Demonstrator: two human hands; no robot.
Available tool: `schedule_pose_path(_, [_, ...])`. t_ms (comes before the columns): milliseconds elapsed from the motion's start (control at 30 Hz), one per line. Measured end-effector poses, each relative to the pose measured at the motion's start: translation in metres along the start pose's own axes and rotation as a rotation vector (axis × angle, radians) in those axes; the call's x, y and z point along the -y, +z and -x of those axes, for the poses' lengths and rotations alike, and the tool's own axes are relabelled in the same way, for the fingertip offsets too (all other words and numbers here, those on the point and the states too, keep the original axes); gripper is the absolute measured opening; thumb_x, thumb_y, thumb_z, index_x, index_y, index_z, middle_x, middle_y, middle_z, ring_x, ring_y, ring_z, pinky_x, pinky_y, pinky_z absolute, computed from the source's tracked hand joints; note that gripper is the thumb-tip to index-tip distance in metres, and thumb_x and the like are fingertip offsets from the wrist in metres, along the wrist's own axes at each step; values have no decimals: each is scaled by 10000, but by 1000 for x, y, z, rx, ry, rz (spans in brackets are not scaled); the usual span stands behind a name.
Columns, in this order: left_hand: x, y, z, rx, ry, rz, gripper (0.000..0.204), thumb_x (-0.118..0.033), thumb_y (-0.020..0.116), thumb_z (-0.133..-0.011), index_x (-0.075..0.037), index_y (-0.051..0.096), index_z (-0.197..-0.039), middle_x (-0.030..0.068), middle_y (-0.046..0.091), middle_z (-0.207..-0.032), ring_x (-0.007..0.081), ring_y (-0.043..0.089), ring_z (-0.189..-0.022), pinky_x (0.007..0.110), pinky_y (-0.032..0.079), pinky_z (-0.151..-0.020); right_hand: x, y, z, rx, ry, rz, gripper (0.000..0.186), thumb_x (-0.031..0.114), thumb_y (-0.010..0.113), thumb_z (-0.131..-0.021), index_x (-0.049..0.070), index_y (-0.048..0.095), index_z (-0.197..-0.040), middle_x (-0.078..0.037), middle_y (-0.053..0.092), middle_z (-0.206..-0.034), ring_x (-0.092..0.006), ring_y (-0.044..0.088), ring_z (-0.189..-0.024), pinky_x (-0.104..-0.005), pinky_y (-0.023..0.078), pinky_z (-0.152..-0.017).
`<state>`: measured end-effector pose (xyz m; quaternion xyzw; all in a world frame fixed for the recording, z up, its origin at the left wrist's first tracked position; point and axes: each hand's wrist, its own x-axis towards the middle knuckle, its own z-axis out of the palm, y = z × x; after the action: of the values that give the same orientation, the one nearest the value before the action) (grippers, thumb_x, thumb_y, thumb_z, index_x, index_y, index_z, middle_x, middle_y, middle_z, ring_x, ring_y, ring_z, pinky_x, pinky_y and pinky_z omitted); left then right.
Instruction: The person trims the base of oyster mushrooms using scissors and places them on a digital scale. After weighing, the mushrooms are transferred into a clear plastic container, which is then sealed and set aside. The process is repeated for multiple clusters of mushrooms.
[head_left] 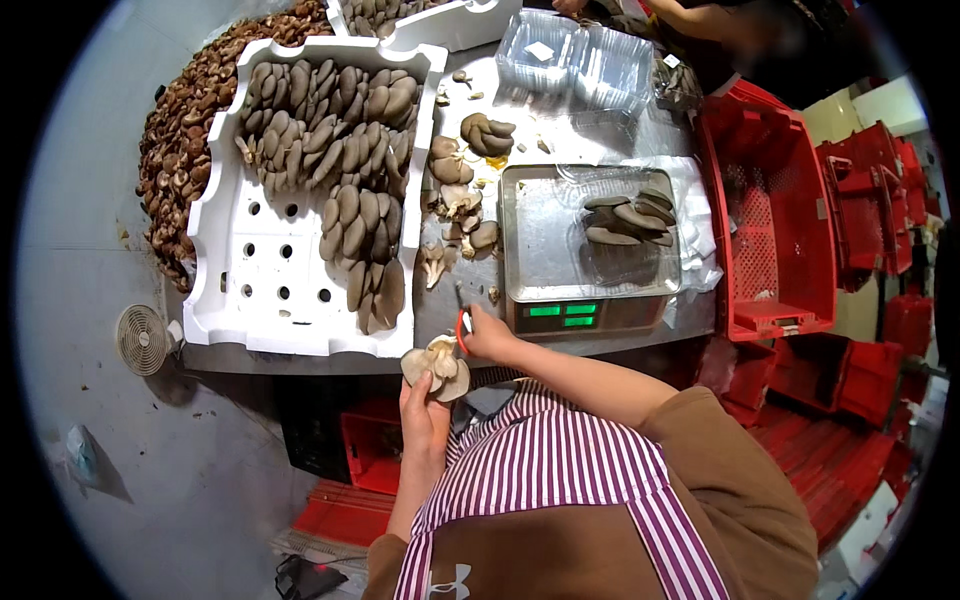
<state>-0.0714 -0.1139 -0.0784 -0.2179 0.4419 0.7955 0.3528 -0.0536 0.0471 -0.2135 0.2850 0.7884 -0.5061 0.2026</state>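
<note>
one white foam crate (300, 338) holds mushrooms (330, 130) left of your scale (545, 230) and clear trays (605, 75). your left hand (425, 420) pinches a mushroom clump (437, 368) by the crate's near corner; your right hand (488, 335) curls around orange-handled scissors (461, 333). the screen (562, 316) glows green; one tray bears a white label (539, 50).

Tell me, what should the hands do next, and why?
Perhaps turn the orange-handled scissors toward the pale stem of the oyster mushroom cluster: the left hand holds it with that stem showing, while the scissors in the right hand point away.
</note>
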Motion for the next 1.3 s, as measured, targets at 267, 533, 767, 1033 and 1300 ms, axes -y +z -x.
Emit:
schedule_pose_path(267, [2, -33, -16, -4, -132, 188, 388, -81, 616, -923, -56, 508, -1295, 119, 602, -1242, 274, 591, -1153, 453, 490, -1011, 7, -72, 101, 116, -190, -271, 608, 432, 716, -840, 21, 544, -1253, -175, 619, -1191, -330, 608, -1085, -393, 480, -926])
schedule_pose_path(533, [2, -21, -10, 27, -131, 58, 390, -69, 573, -947, -45, 478, -1325, 133, 583, -1264, 274, 592, -1155, 453, 495, -1007, 18, -75, 105, -26, -631, 32, 582, 454, 741, -803, 39, 589, -1180, -138, 608, -1028, -311, 608, -957, -411, 482, -800])
schedule_pose_path(767, [6, -22, -8, 22, -120, 70, 412, -26, 526, -952, -47, 433, -1352, 146, 563, -1285, 280, 582, -1173, 448, 494, -1013, 23, -77, 97, -62, -735, 115, 461, 404, 732, -824, 31, 641, -1078, -136, 614, -882, -339, 624, -761, -421, 495, -635])
schedule_pose_path(1033, [5, -32, -18, -48, -98, 75, 443, -26, 560, -940, -49, 416, -1359, 158, 548, -1297, 309, 571, -1189, 491, 497, -1007, 12, -59, 82, -53, -710, 92, 427, 392, 715, -838, 29, 654, -1054, -185, 677, -864, -364, 661, -784, -447, 509, -623])
schedule_pose_path(1300, [11, -30, -12, -56, -81, 95, 438, -32, 572, -939, -48, 422, -1350, 157, 553, -1283, 305, 582, -1172, 481, 512, -989, 16, -70, 88, 0, -695, 64, 451, 426, 702, -845, 34, 650, -1063, -183, 676, -915, -376, 656, -848, -456, 517, -705])
